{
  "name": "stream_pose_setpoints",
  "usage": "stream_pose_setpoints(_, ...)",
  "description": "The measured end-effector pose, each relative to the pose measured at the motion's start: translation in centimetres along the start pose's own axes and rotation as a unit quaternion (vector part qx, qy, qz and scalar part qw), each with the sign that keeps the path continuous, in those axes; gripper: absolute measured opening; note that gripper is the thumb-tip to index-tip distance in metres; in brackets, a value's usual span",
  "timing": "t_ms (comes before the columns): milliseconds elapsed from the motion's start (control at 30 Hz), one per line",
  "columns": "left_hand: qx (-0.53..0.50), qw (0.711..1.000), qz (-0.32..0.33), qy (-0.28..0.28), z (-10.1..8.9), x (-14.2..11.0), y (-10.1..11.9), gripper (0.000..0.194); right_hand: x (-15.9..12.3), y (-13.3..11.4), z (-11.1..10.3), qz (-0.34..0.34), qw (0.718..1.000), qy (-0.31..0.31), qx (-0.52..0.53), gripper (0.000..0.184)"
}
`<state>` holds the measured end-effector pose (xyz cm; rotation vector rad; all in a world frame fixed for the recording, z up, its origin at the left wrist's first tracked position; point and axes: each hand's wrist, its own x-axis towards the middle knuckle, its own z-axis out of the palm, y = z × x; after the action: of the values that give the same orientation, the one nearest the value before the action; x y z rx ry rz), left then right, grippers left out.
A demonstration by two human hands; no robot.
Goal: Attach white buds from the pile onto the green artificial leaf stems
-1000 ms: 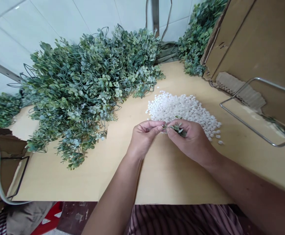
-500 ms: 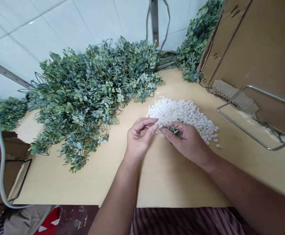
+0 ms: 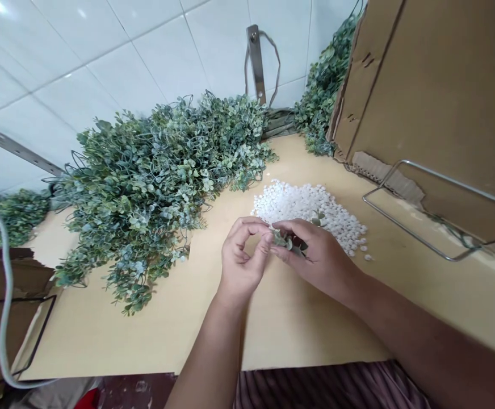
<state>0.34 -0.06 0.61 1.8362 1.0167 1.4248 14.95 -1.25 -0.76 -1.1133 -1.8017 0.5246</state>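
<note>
My fingers (image 3: 264,243) pinch a leafy sprig (image 3: 289,243), right hand (image 3: 315,258) closed around it, left hand (image 3: 241,258) curled narrow at its tip. White beads (image 3: 311,207) lie just beyond, close for picking.

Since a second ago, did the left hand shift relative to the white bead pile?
Cannot tell: left hand stays at the white bead pile's near-left edge; the camera tilted.

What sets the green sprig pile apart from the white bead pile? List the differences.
The pile of green sprigs is far bigger and bushy, heaped against the tiled wall; the pile of white beads is small, low and flat, just beyond the hands. Sprigs are leafy with wiry stems; beads are tiny rounded pieces. Both lie loose on the wooden table.
</note>
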Motion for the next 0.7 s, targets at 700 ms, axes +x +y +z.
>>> stream_pose_setpoints(700, 0.265, 0.955, -0.128, -0.025, -0.4, 1.4, -6.9, 0.012, -1.6, -2.0, 0.9, 0.014, 0.977, -0.167, 0.129, 0.022)
